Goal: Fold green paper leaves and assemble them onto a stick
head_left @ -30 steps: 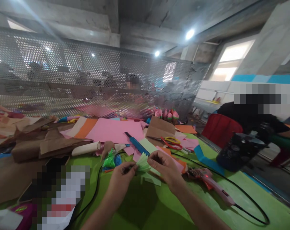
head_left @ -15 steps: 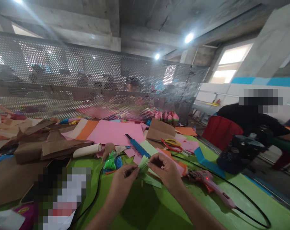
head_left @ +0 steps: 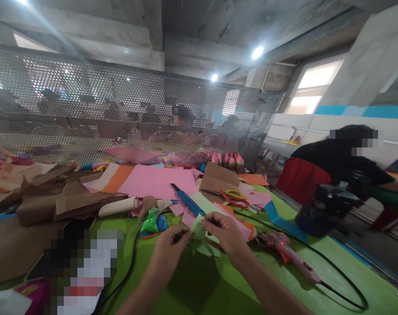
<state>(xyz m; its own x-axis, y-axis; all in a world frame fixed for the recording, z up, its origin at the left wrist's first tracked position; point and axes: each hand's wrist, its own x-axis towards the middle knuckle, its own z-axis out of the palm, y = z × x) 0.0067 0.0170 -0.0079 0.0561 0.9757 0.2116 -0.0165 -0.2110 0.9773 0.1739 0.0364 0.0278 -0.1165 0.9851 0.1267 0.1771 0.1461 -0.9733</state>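
Between my two hands is a small piece of pale green fringed paper, its strips spreading upward. My left hand pinches its left side between thumb and fingertips. My right hand is closed on its right edge, thumb against forefinger. Just below lie pale green paper scraps on the green table. A blue utility knife rests behind the paper, its near end close to my right hand. To the right, a pink glue gun with a red light lies on its side.
Red and yellow-handled scissors lie on paper behind my right hand. Pink paper sheets, brown paper and a white roll cover the back. A black cord loops at right. A person sits beyond a dark jug.
The fringed paper has turned slightly between my fingers, and its strips sit differently. Both hands stay nearly in place. The whole view has shifted a little.
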